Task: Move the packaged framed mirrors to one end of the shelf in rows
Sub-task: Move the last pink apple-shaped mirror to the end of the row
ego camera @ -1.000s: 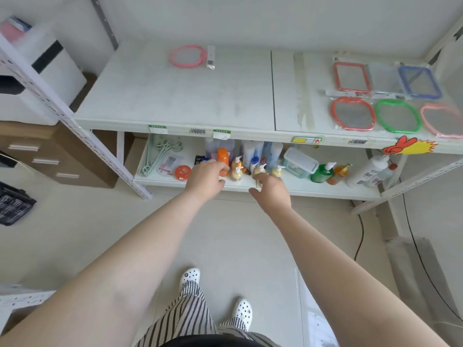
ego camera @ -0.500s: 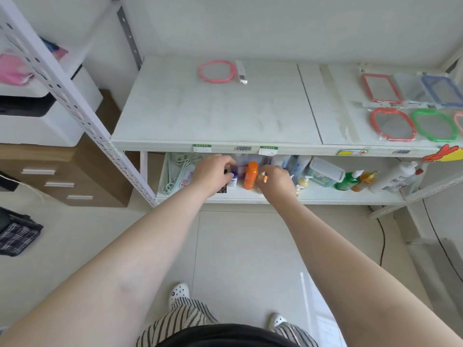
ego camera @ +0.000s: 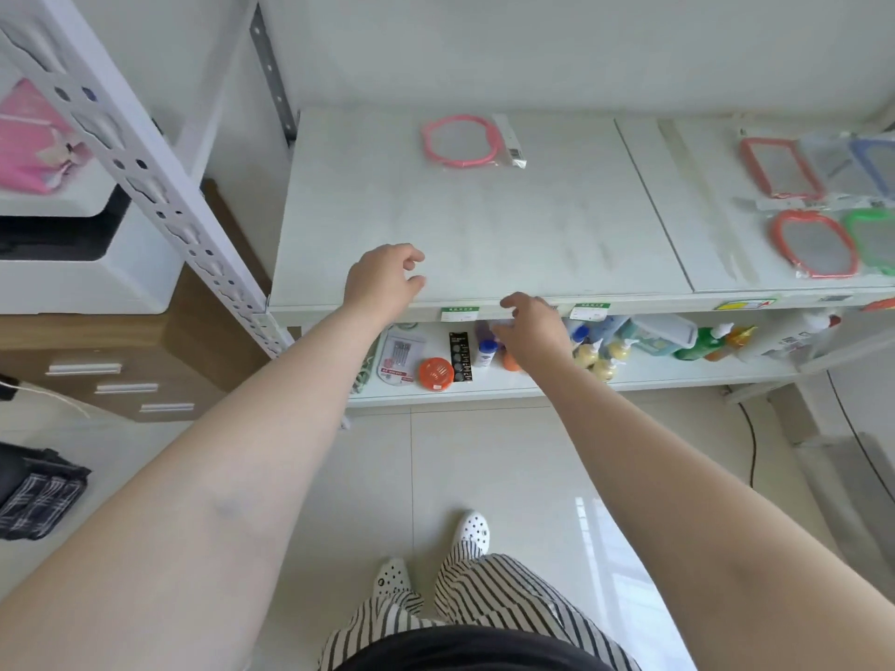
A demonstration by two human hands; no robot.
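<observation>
White shelf [ego camera: 484,234] bears a pink mirror [ego camera: 460,140] at its back, well beyond both empty, loosely open hands' [ego camera: 385,278] grip.

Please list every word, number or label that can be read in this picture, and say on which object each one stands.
No text can be read.
Green-and-white price tags on the shelf edge: too blurred.
Yellow tag: too blurred.
Barcode strip on the pink mirror package: too small.
Black card and bottle labels on the lower shelf: too small.

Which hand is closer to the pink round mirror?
Left. The left hand is over the shelf top, below the pink round mirror. The right hand is lower, at the shelf's front edge.
</observation>
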